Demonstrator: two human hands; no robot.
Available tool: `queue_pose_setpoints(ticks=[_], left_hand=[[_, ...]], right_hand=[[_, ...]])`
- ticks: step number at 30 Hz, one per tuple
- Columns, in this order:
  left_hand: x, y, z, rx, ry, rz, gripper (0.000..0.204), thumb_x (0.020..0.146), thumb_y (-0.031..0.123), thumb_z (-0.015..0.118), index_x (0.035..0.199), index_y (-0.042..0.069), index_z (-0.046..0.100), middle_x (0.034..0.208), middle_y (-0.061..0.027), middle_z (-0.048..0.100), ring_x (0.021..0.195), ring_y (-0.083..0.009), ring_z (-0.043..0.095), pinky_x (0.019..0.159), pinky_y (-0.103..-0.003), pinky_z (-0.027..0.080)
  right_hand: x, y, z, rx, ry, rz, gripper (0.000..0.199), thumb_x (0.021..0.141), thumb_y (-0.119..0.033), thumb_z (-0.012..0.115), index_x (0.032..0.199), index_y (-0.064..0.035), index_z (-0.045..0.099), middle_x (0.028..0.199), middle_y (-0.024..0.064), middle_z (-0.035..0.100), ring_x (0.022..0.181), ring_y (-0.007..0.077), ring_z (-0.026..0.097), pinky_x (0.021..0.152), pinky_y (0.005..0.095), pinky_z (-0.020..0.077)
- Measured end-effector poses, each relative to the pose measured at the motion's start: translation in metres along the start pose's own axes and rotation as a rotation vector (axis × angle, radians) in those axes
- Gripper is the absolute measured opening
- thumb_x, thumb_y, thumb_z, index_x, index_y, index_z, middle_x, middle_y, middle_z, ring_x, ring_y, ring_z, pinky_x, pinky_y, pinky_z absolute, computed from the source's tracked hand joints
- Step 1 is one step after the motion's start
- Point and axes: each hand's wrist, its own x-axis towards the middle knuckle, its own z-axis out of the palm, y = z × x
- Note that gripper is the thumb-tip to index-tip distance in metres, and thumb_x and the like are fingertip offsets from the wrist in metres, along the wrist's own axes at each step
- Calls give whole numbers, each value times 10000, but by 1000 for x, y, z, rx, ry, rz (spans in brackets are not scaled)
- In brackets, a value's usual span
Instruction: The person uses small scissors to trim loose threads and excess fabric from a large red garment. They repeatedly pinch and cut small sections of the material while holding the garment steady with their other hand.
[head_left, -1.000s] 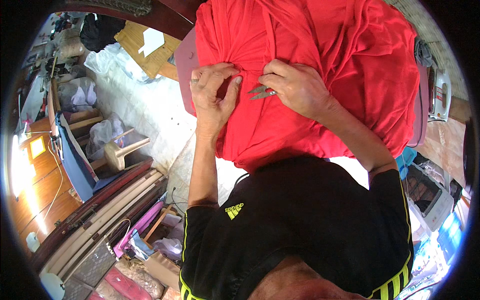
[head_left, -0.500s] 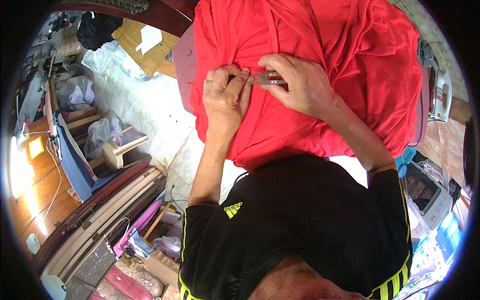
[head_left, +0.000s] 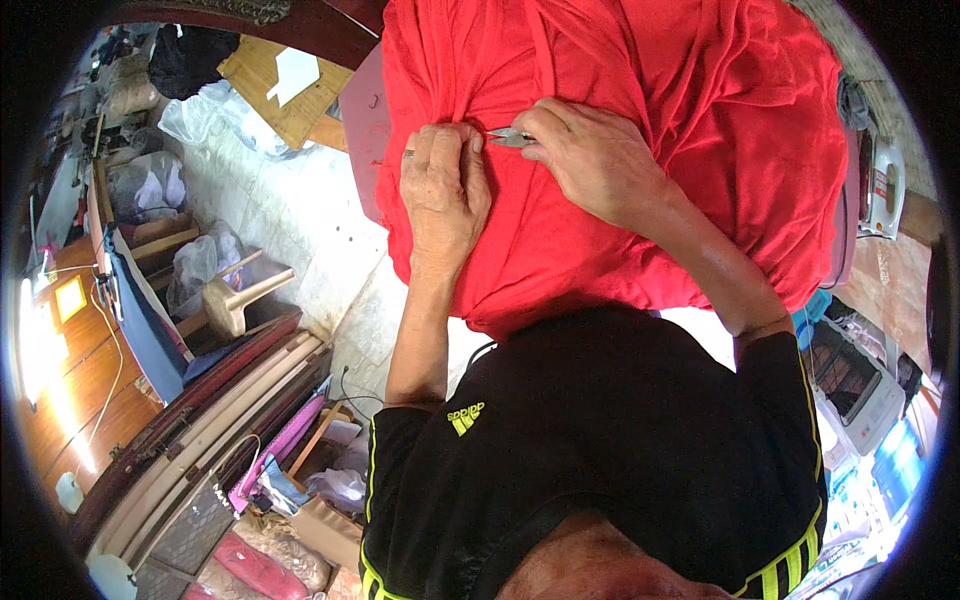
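Observation:
A large red cloth (head_left: pixel 600 215) lies in folds in front of me. My left hand (head_left: pixel 445 180) is closed at its left part, fingertips bunched on a fold of the cloth. What sits under those fingertips is hidden. Just to the right, my right hand (head_left: pixel 600 155) grips small metal thread snips (head_left: pixel 512 138). The snips' pointed blades stick out to the left, slightly parted, a short way from my left fingertips. Most of their body is covered by my right fingers.
Beneath the cloth a mauve tabletop (head_left: pixel 362 140) shows at the left. A clothes iron (head_left: pixel 884 188) stands at the far right. On the left are a wooden board (head_left: pixel 290 85), plastic bags (head_left: pixel 205 265) and a small wooden stool (head_left: pixel 232 300).
The snips have turned in my right hand and reach less far out, with the pointed blades now showing. My left hand has rolled over a little, its fingers drawn closer together.

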Motion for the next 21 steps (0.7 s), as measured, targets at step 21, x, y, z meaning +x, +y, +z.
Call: queue_pose_setpoints(ticks=[21], left_hand=[[5,-35,-21,-363,96,-104,166,891,-81,635,1036,-2,625,1058,-94,636,822,-106,577,722,-257,491]], right_hand=[[2,2,-7,243,38,70,280,845,-119,725,1075,-65,575,875,127,690,804,308,710,687,428,556]])
